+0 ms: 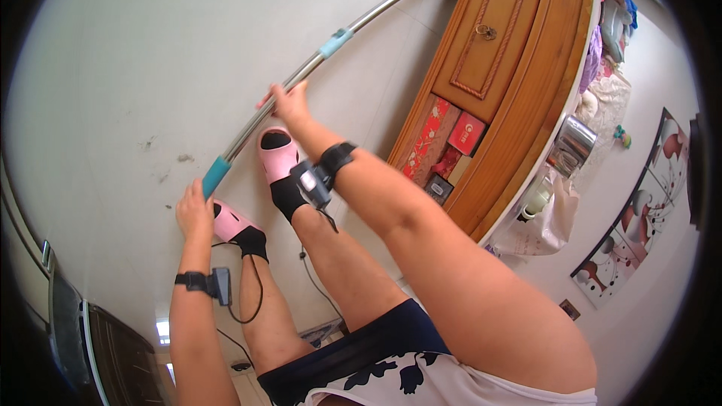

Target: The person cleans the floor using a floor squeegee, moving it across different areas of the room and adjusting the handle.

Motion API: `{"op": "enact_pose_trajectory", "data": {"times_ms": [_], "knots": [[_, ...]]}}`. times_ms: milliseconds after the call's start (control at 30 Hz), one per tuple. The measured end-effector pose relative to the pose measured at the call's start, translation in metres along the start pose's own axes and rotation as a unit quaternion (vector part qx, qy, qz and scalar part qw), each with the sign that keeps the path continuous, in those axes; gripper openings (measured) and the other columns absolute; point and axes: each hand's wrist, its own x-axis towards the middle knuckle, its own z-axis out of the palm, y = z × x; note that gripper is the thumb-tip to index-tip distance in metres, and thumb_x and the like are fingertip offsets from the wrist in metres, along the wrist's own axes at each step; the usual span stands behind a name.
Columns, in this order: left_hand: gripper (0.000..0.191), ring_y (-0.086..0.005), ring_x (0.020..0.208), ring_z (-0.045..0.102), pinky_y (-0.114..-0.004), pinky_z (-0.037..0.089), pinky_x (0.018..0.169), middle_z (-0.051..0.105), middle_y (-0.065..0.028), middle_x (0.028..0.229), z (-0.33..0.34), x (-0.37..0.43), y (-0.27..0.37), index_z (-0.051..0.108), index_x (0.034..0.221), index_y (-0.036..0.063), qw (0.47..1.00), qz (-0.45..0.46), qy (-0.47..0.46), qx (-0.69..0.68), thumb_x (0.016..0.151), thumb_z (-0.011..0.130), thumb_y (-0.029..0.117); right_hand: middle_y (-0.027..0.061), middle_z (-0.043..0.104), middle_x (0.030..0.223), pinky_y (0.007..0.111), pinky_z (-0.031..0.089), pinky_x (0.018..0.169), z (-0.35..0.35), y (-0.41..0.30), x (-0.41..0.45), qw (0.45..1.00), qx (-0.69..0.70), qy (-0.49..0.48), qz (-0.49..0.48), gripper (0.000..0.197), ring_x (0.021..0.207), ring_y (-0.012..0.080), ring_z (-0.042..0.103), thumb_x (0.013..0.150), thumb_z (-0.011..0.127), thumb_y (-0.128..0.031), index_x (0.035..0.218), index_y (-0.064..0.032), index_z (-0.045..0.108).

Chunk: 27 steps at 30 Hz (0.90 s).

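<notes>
A long metal pole (381, 8) with teal plastic joints runs slantwise over the pale floor. My left hand (195, 210) is closed around the teal grip (216, 176) at its near end. Further along the shaft, my right hand (286, 102) holds the metal part, with a finger and thumb showing on either side. The pole's far end reaches past the corner of the wooden cabinet, where its head is hidden. Each forearm wears a black strap with a small device and cable.
On the right stands a wooden cabinet (522, 118) with a drawer, boxes in its shelf, and a metal canister (572, 145) and cloths on top. My feet in pink clogs (277, 153) are close beside the pole. Dark smudges (185, 158) mark the floor. A dark door leaf lies at lower left.
</notes>
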Motion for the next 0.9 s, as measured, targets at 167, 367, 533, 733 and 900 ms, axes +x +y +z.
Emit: {"op": "enact_pose_trajectory", "data": {"times_ms": [167,367,533,733,900], "knots": [[0.043,-0.0335,0.086,0.053,-0.041,0.042,0.07,0.054,-0.0145,0.099,-0.003,-0.095,-0.082,0.045,0.109,0.0049,0.999,-0.047,-0.004,0.024,0.071,0.064,0.01,0.0103,0.054,0.072,0.028,0.047,0.046,0.076,0.059,-0.086,0.996,-0.019,-0.082,0.039,0.033,0.061,0.0199,0.06,0.084,0.05,-0.015,0.098,-0.0075,0.021],[0.042,-0.0331,0.085,0.053,-0.042,0.041,0.07,0.053,-0.0148,0.096,-0.008,-0.177,-0.125,0.044,0.108,0.0051,0.998,-0.047,-0.023,0.02,0.071,0.064,0.008,0.0105,0.055,0.08,0.034,0.052,0.06,0.101,0.07,-0.174,0.981,0.068,-0.136,0.117,0.03,0.074,0.0195,0.061,0.086,0.05,-0.018,0.099,-0.0072,0.024],[0.041,-0.0316,0.082,0.054,-0.041,0.041,0.069,0.054,-0.0122,0.091,-0.007,-0.168,-0.11,0.045,0.106,0.0061,0.998,-0.038,-0.034,0.023,0.07,0.064,0.008,0.0099,0.057,0.088,0.038,0.051,0.071,0.06,0.056,-0.178,0.974,0.016,-0.122,0.189,0.028,0.085,0.0196,0.059,0.086,0.05,-0.02,0.099,-0.0077,0.03],[0.039,-0.0306,0.078,0.055,-0.038,0.041,0.066,0.055,-0.0113,0.088,0.011,-0.14,-0.069,0.046,0.103,0.0069,0.999,-0.006,0.014,-0.033,0.07,0.065,0.012,0.0085,0.057,0.082,0.038,0.053,0.065,0.043,0.037,-0.126,0.986,0.002,-0.085,0.144,0.02,0.078,0.021,0.061,0.083,0.049,-0.017,0.094,-0.0079,0.037],[0.039,-0.0299,0.074,0.056,-0.039,0.041,0.064,0.055,-0.0105,0.085,0.014,-0.128,-0.061,0.046,0.102,0.0068,0.995,0.052,0.031,-0.082,0.07,0.066,0.014,0.0101,0.059,0.076,0.036,0.054,0.058,0.029,0.026,-0.127,0.99,-0.043,-0.027,0.129,0.017,0.071,0.0222,0.063,0.081,0.047,-0.016,0.085,0.0001,0.047]]}}
